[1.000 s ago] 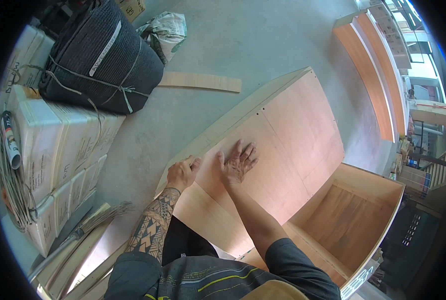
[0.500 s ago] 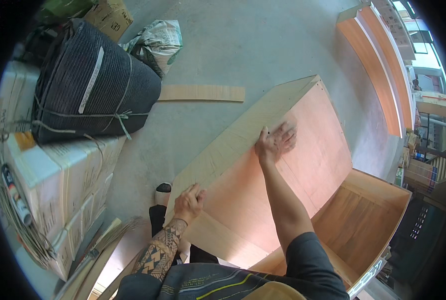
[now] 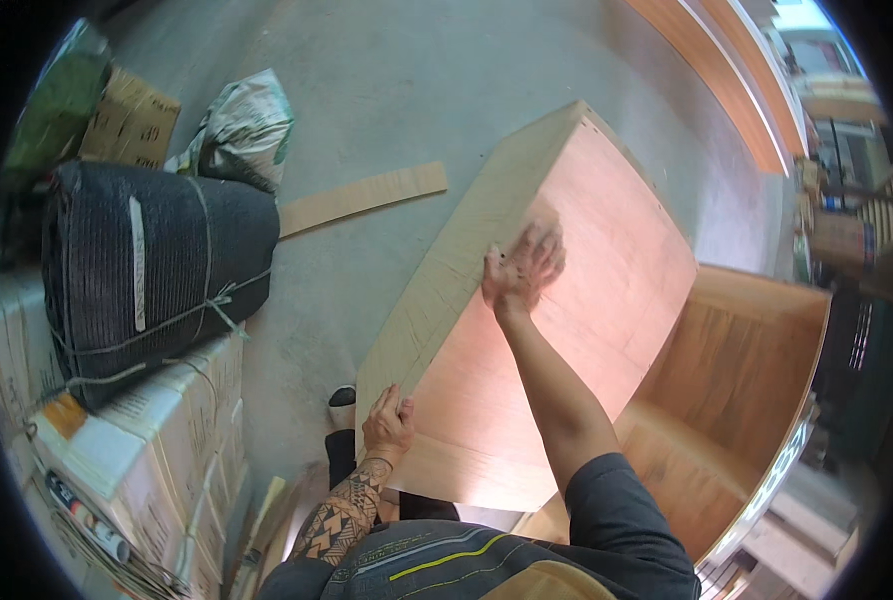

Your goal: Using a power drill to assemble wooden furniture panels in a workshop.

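A large wooden box (image 3: 592, 330) stands tilted in front of me, with a pinkish plywood panel facing up and a paler side along its left. My right hand (image 3: 527, 265) lies on the panel near its upper left edge, fingers spread and slightly blurred, no tool visible under it. At the near left corner, my left hand (image 3: 390, 425) rests on the edge between panel and pale side, its fingers stretched out. A small dark hole shows beside my right thumb. What lies under both palms is hidden.
To the right, an open wooden box (image 3: 737, 400) adjoins the panelled one. A flat wood strip (image 3: 367, 198) lies on the grey floor. At left are a tied black roll (image 3: 162, 270), white cartons (image 3: 172, 420) and a sack (image 3: 247, 130). Long orange-brown boards (image 3: 712, 70) lie at far right.
My view has turned, so the surroundings sit differently and the box looks steeper. Both hands stay on the box in about the same places.
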Demonstrator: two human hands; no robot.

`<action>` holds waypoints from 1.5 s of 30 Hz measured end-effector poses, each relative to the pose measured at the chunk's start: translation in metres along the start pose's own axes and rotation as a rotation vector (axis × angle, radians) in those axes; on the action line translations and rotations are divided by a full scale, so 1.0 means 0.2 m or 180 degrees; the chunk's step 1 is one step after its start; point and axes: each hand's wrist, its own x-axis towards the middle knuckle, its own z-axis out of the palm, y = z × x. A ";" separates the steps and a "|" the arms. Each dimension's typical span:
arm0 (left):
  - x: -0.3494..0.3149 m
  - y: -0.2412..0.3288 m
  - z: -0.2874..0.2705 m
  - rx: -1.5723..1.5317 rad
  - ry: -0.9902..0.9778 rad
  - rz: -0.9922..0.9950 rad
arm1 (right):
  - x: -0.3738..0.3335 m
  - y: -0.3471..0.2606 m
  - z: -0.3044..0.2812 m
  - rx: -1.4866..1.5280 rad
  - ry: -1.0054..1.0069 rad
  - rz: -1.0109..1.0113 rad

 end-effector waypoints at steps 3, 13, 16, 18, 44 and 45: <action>0.01 0.02 0.02 0.0020 -0.0045 -0.0045 | 0.03 0.05 0.04 0.0149 0.0106 0.0016; 0.00 0.16 0.10 0.0274 -0.0020 -0.0177 | -0.13 0.43 -0.12 0.1557 -0.0549 -0.0619; -0.01 0.09 0.07 0.0307 0.0251 -0.0027 | -0.83 0.56 -0.14 0.2343 0.0802 -0.0588; -0.01 -0.01 0.03 0.0382 0.0400 0.0066 | -1.39 0.71 -0.17 0.2465 0.0745 -0.0466; -0.72 -0.17 0.23 0.1864 -0.1954 0.1774 | -4.37 1.27 -0.45 0.3016 -0.0668 0.3566; -0.80 -0.17 0.25 0.2097 -0.2437 0.1713 | -4.37 1.26 -0.44 0.2885 -0.0428 0.3720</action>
